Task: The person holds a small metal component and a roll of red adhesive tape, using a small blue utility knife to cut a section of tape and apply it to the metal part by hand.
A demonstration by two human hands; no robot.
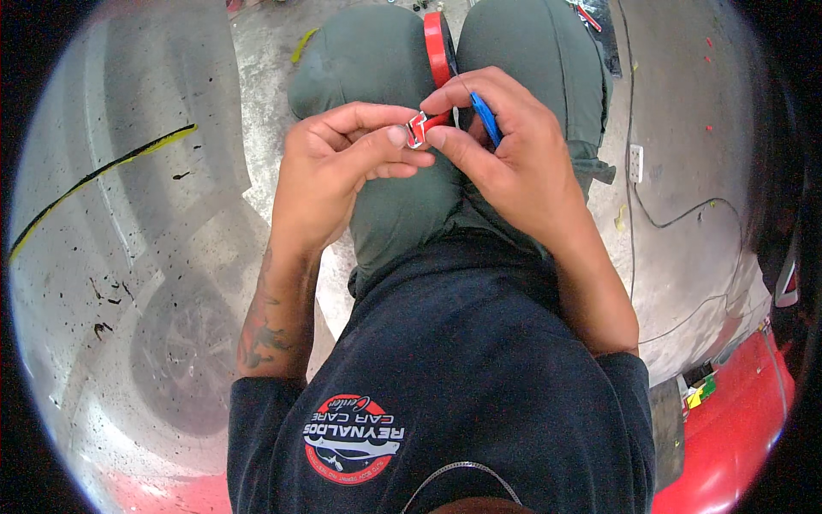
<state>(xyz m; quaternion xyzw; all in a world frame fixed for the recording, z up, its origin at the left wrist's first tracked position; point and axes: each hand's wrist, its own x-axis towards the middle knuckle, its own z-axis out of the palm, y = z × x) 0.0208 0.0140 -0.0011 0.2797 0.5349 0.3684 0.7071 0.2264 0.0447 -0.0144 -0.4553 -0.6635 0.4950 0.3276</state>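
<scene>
Just over my lap, my left hand (321,171) pinches a small red piece with silver edges (417,129) between its thumb and fingers. My right hand (514,163) grips the same piece at its other side, with a narrow red part showing beside it. A blue flat plastic tool (485,118) is tucked within the fingers of that hand. Behind the piece, a roll of red tape (437,47) stands between my green-trousered knees, just beyond my right fingertips.
A pale, speckled glossy panel (128,223) with a yellow-and-black strip (145,147) fills the left. On the right lie a white power strip (635,163) and dark cables on the concrete floor. A red glossy car panel (728,428) is at the lower right.
</scene>
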